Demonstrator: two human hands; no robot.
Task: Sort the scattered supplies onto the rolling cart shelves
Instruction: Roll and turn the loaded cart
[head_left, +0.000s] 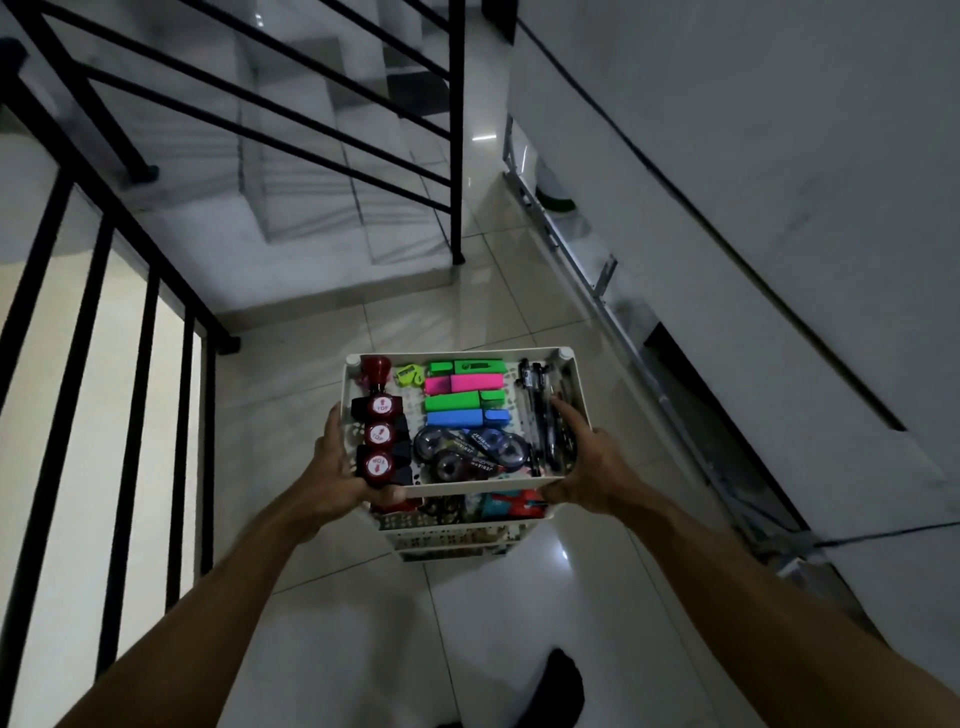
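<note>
Head view has your left hand (332, 475) and right hand (584, 467) curled round opposite near corners of the white cart (457, 352), gripping its top shelf where stamps (378, 435), highlighters (464, 395) and pens (540, 415) lie sorted.

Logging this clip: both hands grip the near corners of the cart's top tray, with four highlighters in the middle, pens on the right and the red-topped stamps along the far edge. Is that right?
Not quite. In the head view the red-topped stamps line the left side of the top tray, not the far edge. The rest holds: left hand and right hand grip the near corners, highlighters in the middle, pens on the right.
</note>
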